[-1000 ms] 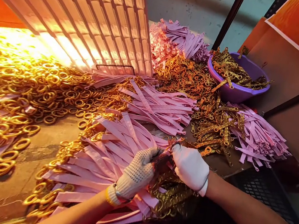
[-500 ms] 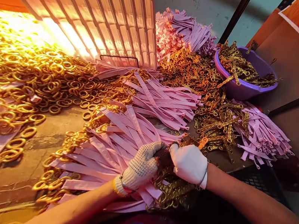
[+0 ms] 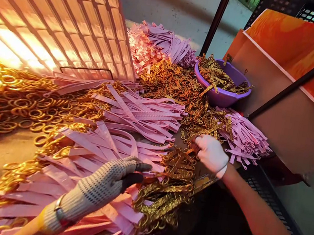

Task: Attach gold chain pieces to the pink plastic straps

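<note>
My left hand (image 3: 105, 182), in a dotted knit glove with dark fingertips, reaches over a spread of pink straps (image 3: 72, 160) with gold rings at their far-left ends. Its fingers are stretched out and the thumb stands apart from them. My right hand (image 3: 212, 154), in a white glove, is at the edge of a pile of gold chain-like metal pieces (image 3: 177, 83). Its fingers are curled together; whatever lies between the fingertips is hidden. Gold pieces (image 3: 157, 205) joined to the right ends of the straps hang between my hands.
A purple basin (image 3: 222, 98) of gold pieces stands at the back right, with a bundle of pink straps (image 3: 246, 135) before it. Loose gold rings (image 3: 3, 109) cover the left side. Behind them rises a ribbed panel (image 3: 85, 22). A dark crate (image 3: 278, 216) sits at lower right.
My hands, together before, have parted: the right reached away to the metal pile, the left opened and stayed over the straps. The view has swung to the right.
</note>
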A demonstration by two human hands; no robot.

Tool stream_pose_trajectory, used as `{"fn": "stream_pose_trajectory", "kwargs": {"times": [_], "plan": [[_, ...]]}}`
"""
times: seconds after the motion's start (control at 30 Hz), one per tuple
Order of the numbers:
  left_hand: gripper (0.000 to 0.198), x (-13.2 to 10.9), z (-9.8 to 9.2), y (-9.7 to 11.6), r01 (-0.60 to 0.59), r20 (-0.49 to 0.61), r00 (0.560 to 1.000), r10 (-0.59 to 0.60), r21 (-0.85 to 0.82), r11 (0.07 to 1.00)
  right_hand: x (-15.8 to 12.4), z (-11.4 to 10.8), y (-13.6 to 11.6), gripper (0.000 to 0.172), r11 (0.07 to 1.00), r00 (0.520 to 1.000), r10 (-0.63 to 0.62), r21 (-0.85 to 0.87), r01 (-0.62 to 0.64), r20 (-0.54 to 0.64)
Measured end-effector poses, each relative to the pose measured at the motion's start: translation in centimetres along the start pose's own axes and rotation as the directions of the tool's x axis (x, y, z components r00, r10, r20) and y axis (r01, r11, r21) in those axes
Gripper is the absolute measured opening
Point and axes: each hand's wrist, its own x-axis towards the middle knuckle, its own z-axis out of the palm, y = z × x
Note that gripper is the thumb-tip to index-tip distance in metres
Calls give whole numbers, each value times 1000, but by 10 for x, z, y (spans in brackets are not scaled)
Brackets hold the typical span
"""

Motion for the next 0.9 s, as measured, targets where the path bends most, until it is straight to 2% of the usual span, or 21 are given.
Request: {"fn": "stream_pose_trajectory", "kwargs": {"times": [0.07, 0.1, 0.13, 0.17, 0.23, 0.3, 0.33, 0.4, 0.47, 0.53, 0.57, 0.63, 0.67, 0.7, 0.77, 0.83, 0.9], "plan": [[31, -5, 1, 11, 79, -148, 984, -102, -150, 986, 11, 8, 33, 20, 981, 992, 123, -147, -123, -9], [33, -5, 2, 17, 130, -176, 967, -182, -273, 953, 16, 13, 45, 23, 969, 990, 138, -206, -136, -6], [35, -4, 2, 22, 183, -149, 952, -266, -420, 889, 20, 19, 55, 25, 964, 990, 138, -228, -136, -6], [38, -1, 2, 27, 235, -78, 938, -337, -570, 787, 24, 25, 62, 26, 962, 991, 132, -240, -129, -6], [45, 6, 0, 31, 309, 93, 909, -407, -805, 506, 29, 35, 71, 27, 966, 994, 109, -233, -110, -17], [48, 13, -3, 32, 371, 231, 876, -424, -883, 286, 34, 40, 77, 27, 970, 995, 94, -221, -102, -45], [45, 15, -4, 32, 397, 271, 861, -430, -886, 238, 37, 42, 79, 26, 972, 994, 91, -212, -103, -65], [33, 17, -4, 31, 404, 277, 860, -428, -883, 239, 43, 40, 78, 28, 974, 990, 90, -199, -110, -106], [24, 18, -1, 30, 371, 230, 883, -409, -876, 308, 49, 37, 66, 32, 984, 986, 69, -151, -92, -150], [28, 19, 4, 27, 344, 193, 904, -381, -857, 383, 54, 32, 41, 35, 1000, 976, 8, 29, -2, -218], [30, 20, 7, 25, 335, 179, 912, -368, -844, 419, 55, 30, 25, 36, 982, 965, -32, 172, 79, -259], [29, 22, 10, 23, 312, 137, 925, -354, -807, 501, 53, 26, -10, 36, 873, 943, -70, 438, 216, -326], [28, 23, 12, 22, 302, 111, 928, -356, -783, 544, 50, 24, -26, 34, 824, 942, -103, 504, 261, -318], [26, 24, 12, 22, 297, 88, 929, -360, -756, 583, 47, 22, -40, 32, 801, 945, -125, 532, 275, -301], [29, 26, 13, 23, 314, 73, 923, -378, -712, 628, 38, 17, -59, 30, 824, 960, -143, 508, 251, -242], [31, 27, 13, 23, 344, 97, 912, -399, -711, 614, 30, 12, -69, 32, 892, 971, -132, 403, 204, -199], [27, 29, 14, 22, 376, 150, 900, -409, -742, 555, 26, 8, -73, 31, 943, 969, -144, 271, 196, -199]]}}
